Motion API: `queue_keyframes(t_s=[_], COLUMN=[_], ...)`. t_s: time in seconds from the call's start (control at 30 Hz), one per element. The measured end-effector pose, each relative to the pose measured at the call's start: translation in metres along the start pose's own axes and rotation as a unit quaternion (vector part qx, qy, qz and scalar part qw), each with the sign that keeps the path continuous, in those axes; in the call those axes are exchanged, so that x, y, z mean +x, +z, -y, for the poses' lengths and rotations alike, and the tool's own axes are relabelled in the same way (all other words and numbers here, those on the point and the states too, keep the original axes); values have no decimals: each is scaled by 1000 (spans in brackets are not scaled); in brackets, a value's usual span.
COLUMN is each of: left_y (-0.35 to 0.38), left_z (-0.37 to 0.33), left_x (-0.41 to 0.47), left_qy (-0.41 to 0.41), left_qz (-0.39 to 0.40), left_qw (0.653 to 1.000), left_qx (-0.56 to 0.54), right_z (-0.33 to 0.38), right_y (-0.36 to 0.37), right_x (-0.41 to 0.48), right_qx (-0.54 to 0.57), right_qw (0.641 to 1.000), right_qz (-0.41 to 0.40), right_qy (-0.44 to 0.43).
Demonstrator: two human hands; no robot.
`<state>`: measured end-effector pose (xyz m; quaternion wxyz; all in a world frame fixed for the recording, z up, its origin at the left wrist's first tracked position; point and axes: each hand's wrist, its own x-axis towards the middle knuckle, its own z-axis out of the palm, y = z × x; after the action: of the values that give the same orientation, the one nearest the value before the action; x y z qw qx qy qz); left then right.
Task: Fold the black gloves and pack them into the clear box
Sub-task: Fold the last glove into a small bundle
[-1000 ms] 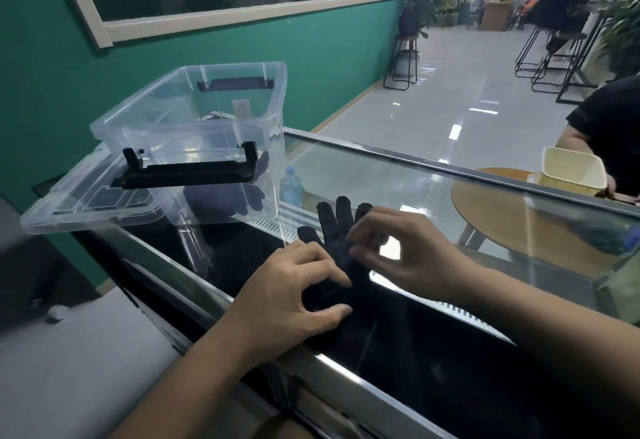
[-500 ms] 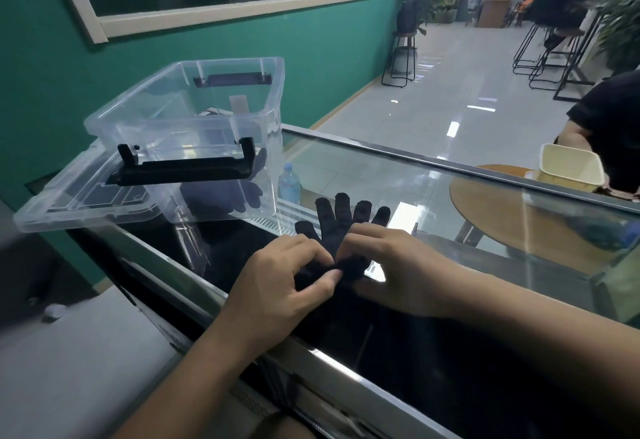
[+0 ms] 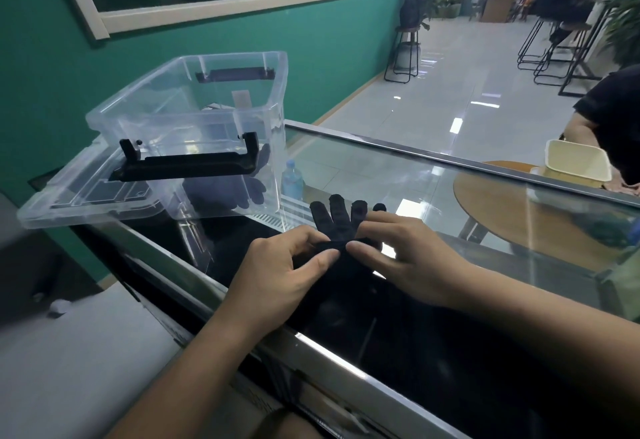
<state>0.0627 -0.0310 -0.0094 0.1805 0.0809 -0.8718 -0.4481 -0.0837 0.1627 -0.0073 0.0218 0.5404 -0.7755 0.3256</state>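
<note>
Bench (image 3: pixel 433 175) of dark glass with a metal edge, running from lower left to far right. At its left end, clear box (image 3: pixel 156 119), open at the top, with black handle (image 3: pixel 187 165) across the near side and a second one on the far wall. Under it, clear lid (image 3: pixel 62 206), jutting out past the bench's edge. Low inside the box, seen through the near wall, dark glove-like shape (image 3: pixel 225 192), too murky to tell more. Just right of the box and visible through the glass, small water bottle (image 3: pixel 292 182). Further right, beyond the glass, round wooden table (image 3: pixel 502 206) carrying cream tub (image 3: pixel 575 161), with another person's arm in black sleeve (image 3: pixel 609 109) beside it. Behind all this, green wall (image 3: pixel 52 74), shiny tiled floor, bar stools (image 3: pixel 554 54) and potted plants.

On the glass mid-bench, black glove (image 3: pixel 337 220), lying near the box's right corner but apart from it. Four fingertips fanned out and pointing away from the person. Lower part covered by the hands and lost against the dark surface. Across the palm area, a raised ridge of fabric. Left hand (image 3: pixel 277 275) pinching that ridge between thumb and forefinger. Right hand (image 3: pixel 405 262) pinching it from the other side, thumb tip nearly meeting the left thumb, other fingers loosely curved over the glove.
</note>
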Motion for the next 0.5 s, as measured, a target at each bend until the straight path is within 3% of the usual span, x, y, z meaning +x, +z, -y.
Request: queue_keyframes(t_s=[0.33,0.5], left_y=[7,8], left_z=[5,4], left_x=[8,8], left_qy=[23,81], left_qz=[-47,-57], left_qw=[994,987], left_qx=[97,124], right_z=[-6,-3], right_y=[3,0], right_x=[1,1], right_qx=[-17,-34], right_qw=[999,998], right_qz=[-16,-45], right_qy=[33,-25])
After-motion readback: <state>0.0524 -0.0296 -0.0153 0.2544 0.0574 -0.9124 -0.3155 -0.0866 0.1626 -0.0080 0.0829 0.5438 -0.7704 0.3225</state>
